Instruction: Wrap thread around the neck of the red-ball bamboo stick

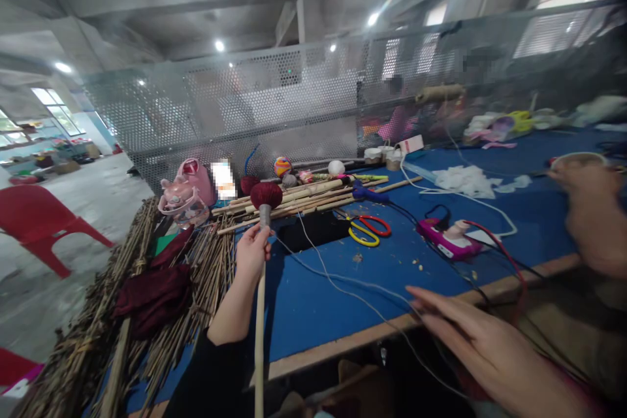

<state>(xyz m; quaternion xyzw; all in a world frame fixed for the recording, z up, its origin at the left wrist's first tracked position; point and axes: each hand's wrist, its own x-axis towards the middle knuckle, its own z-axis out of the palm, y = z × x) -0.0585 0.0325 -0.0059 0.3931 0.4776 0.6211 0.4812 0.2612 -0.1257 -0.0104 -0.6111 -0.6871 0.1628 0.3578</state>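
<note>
My left hand [253, 249] is closed around a long pale wooden stick [259, 339] just below its top. A dark red yarn-wound ball [266, 195] forms the stick's head, with grey thread wrapped round the neck [265, 215] beneath it. From there a grey thread [353, 279] runs across to my right hand [470, 336], which is stretched out low at the right, fingers long and close together, and seems to hold the thread between them. A second strand [369, 307] hangs slack below. Scissors [369, 230] with red and yellow handles lie beyond on the blue table [313, 313].
Bundled twigs [210, 294] and a maroon cloth [154, 300] lie at left. Behind are wooden sticks [304, 199], a pink jug [196, 179] and a perforated metal screen [274, 104]. A magenta device [448, 241] with cables sits right, near another person's blurred hand [592, 209].
</note>
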